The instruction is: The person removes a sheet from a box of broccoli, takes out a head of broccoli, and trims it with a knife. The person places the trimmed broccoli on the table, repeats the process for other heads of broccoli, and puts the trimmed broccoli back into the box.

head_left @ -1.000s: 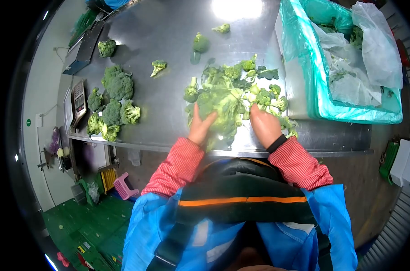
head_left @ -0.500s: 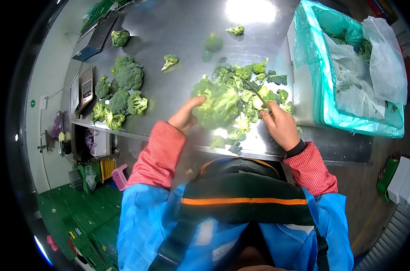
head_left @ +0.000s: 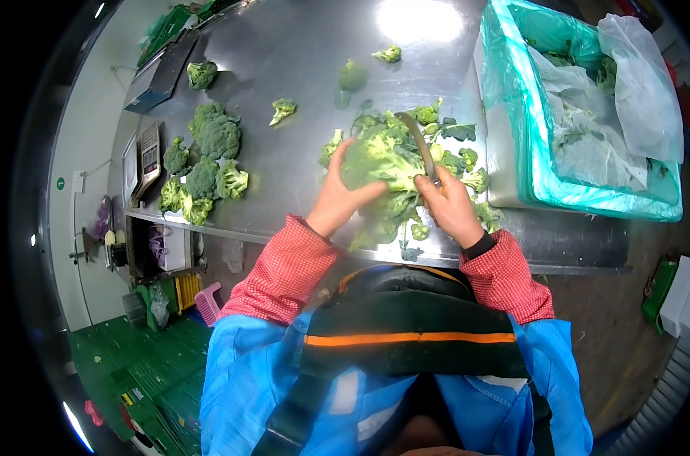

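Roughly midway, I judged | left hand (head_left: 337, 201) cupped the broccoli head (head_left: 375, 156) | right hand (head_left: 453, 209) clenched on knife (head_left: 419, 144), blade against it | other heads (head_left: 204, 163) lay piled leftward, this one unfinished

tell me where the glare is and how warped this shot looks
Head view: white glare blows out the far end of the shiny steel table; fisheye bends its near edge and the teal-lined white crate, with black vignette all round; the big green broccoli head in the left hand and the curved knife in the right hand look sharp.
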Demonstrator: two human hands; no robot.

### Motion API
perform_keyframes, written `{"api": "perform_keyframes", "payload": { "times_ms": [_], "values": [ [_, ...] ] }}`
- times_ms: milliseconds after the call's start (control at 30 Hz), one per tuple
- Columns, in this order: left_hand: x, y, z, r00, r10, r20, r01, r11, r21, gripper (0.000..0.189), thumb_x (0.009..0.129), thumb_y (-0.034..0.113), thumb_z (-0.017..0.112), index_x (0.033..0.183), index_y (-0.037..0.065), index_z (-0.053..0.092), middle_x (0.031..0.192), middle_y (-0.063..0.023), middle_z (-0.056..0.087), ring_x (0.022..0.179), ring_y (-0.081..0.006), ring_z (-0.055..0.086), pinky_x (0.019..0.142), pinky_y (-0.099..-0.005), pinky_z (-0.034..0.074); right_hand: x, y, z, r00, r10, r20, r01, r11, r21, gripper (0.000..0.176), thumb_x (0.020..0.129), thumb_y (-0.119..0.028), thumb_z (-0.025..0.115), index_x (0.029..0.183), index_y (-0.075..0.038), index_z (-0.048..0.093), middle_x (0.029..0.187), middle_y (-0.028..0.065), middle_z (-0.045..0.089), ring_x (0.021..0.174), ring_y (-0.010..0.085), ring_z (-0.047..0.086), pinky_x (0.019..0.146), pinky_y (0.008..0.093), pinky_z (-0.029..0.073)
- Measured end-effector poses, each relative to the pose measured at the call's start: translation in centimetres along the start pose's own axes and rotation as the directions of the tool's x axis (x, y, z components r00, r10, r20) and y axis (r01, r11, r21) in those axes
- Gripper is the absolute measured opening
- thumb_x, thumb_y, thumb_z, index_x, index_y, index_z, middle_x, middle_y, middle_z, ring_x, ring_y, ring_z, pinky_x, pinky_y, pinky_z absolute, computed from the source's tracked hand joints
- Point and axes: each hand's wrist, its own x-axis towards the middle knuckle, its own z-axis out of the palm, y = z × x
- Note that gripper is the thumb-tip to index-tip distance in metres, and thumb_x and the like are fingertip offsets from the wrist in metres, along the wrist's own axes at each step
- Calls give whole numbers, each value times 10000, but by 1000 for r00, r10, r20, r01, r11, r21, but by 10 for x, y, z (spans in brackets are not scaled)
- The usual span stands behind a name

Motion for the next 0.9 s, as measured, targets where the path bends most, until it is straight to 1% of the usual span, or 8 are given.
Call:
{"api": "perform_keyframes", "payload": {
  "times_ms": [33,100,167,233,500,633,733,900],
  "values": [
    [2,-2,-2,998,-66,-10,64,991,-114,916,749,190,837,1491,71,313,1334,-143,533,1242,-225,513,1046,-349,422,-1,-2,-7,994,91,56,-86,993,-83,288,979,-262,595,1123,-15,619,804,69,673,702,154,622,644,313,483],
    [5,-3,-10,998,-56,1,56,995,-84,907,756,202,835,1490,73,318,1325,-141,540,1231,-219,519,1040,-344,428,-10,-10,-16,981,-191,-23,167,907,-385,230,970,-240,590,1097,-51,622,799,91,676,685,234,642,621,358,488],
    [6,-1,-20,999,-37,-7,36,999,-29,868,764,211,824,1472,67,342,1292,-128,566,1193,-202,545,1020,-331,443,-22,-16,-27,894,-448,24,342,647,-681,117,919,-189,610,1010,-118,621,799,103,654,666,322,642,571,403,500],
    [8,9,-29,1000,-14,-12,15,999,49,847,769,214,816,1461,68,350,1274,-120,578,1176,-195,556,1011,-328,449,-32,-20,-38,864,-482,149,375,417,-828,101,893,-165,634,985,-126,618,771,83,620,656,293,636,547,389,494],
    [4,35,-27,999,34,-26,-21,920,391,769,726,279,773,1392,57,459,1261,-157,603,1178,-233,581,1017,-332,444,-25,-20,-21,802,-548,236,318,59,-946,97,839,-88,608,916,-132,570,707,73,573,554,242,624,460,365,478],
    [-3,34,-44,994,26,-109,26,891,454,780,711,291,762,1399,76,462,1284,-173,598,1183,-246,588,1007,-341,457,-14,23,-50,917,-397,-45,5,124,-992,125,877,-105,584,995,-144,582,680,95,594,562,254,645,457,376,489],
    [-13,29,-67,996,2,-93,29,943,333,783,725,260,760,1426,107,445,1297,-157,588,1168,-239,585,992,-352,470,-29,22,-29,883,-467,-51,193,459,-867,129,927,-203,599,1019,-113,607,736,128,658,625,313,654,528,423,499],
    [-12,13,-71,997,38,-65,-34,997,67,762,790,227,750,1456,100,402,1296,-120,573,1178,-203,556,986,-343,469,-23,-16,4,966,-259,-3,223,838,-498,332,896,-257,669,1171,-87,597,839,175,686,706,341,667,624,426,509]
  ]
}}
